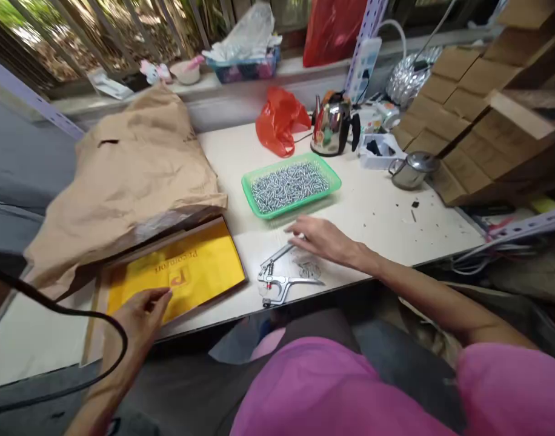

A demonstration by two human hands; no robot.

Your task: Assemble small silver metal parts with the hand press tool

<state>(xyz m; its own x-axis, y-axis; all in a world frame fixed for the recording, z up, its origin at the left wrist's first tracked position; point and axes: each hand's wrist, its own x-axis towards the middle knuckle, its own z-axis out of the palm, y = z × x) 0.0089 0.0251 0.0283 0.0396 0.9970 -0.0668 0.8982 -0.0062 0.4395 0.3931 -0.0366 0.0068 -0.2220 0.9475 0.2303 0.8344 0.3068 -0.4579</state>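
Observation:
A pair of silver snap-fastener pliers point(284, 281) lies on the white table with its handles spread. My right hand point(320, 239) is at the end of its upper handle, thumb and fingers closed around that tip. Beside the pliers is a small clear bag point(308, 266) of tiny parts. My left hand point(143, 312) is over the near edge of a shallow box, thumb and fingertips drawn together; anything between them is too small to make out. Yellow printed bags point(214, 257) lie flat in the box. Behind the pliers stands a green basket point(300, 209) full of small metal screw-like pieces.
Brown paper point(141, 157) covers the back left, overhanging the box. Toward the back are a red plastic bag point(280, 121), a steel kettle point(332, 130) and a white tray point(377, 158). A metal cup point(414, 171) stands near stacked cardboard point(468, 127). A black cable point(77, 312) loops across my left arm.

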